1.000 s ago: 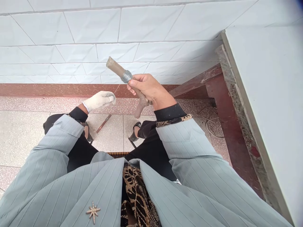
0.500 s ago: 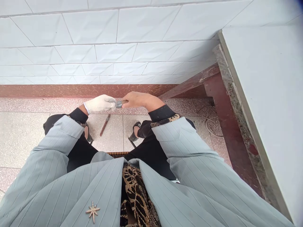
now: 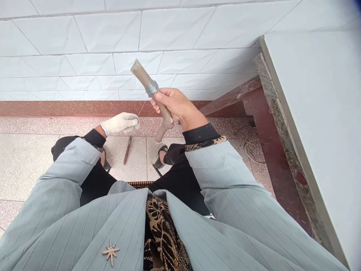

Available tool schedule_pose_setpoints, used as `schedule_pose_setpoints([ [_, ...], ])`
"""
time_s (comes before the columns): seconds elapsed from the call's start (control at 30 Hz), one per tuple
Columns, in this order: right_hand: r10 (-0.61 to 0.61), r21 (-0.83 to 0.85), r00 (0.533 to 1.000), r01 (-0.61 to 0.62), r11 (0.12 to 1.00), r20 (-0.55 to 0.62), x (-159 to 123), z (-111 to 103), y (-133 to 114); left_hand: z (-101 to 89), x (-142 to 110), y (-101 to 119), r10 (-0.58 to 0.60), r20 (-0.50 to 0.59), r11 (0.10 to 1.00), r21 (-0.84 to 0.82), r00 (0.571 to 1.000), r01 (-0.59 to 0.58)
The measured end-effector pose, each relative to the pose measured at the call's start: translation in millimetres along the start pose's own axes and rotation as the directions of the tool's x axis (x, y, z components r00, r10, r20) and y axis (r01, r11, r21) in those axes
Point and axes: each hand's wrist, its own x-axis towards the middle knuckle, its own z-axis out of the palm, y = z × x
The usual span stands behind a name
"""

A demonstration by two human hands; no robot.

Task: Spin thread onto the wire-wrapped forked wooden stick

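Observation:
My right hand [image 3: 179,107], bare, is closed around a forked wooden stick [image 3: 141,73]. Its blunt end points up and left, and its crooked lower part [image 3: 162,131] comes out below my palm. Silver-grey wire [image 3: 152,88] is wound in a thick band around the stick, just beyond my thumb. From there a thin strand [image 3: 141,108] runs down to my left hand [image 3: 121,123], which wears a white glove with a grey fingertip area and pinches the strand. Below the glove is a slim reddish-brown rod [image 3: 128,150]; whether it hangs or touches the floor I cannot tell.
A white tiled wall [image 3: 98,34] with a red-brown skirting [image 3: 56,109] stands ahead. At right is a white-topped table [image 3: 316,94] with a dark red frame [image 3: 279,162]. A pale cable [image 3: 248,150] lies underneath. My shoes [image 3: 160,156] rest on the speckled floor [image 3: 28,158].
My right hand swung the stick down to the left hand, then back up, its blunt end again pointing up-left. The left hand stayed almost still. The reddish-brown rod turned more upright.

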Motion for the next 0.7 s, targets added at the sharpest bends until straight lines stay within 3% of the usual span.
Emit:
schedule_pose_setpoints([
  [0.1,0.109,-0.208,0.977,-0.147,0.967,-0.181,8,3,8,8.6,1,-2,-0.066,0.102,0.998,0.017,0.993,0.065],
  [0.17,0.157,-0.465,0.960,-0.252,0.849,-0.233,12,5,13,11.8,0,-1,-0.075,0.147,0.997,0.047,0.986,0.068],
  [0.27,0.202,-0.739,0.962,-0.270,0.618,-0.183,16,7,19,10.9,-2,5,-0.067,0.181,0.993,0.110,0.981,0.048],
  [0.37,0.239,-0.831,0.968,-0.199,0.520,-0.082,16,8,22,6.0,-4,11,-0.056,0.161,0.988,0.153,0.985,0.031],
  [0.5,0.339,-0.864,0.938,-0.108,0.491,0.075,11,12,18,-1.1,-4,11,-0.055,0.062,0.978,0.203,0.997,0.041],
  [0.7,0.420,-0.775,0.813,0.059,0.630,0.403,4,20,8,-7.9,-2,7,-0.023,0.028,0.990,0.139,0.999,0.019],
])
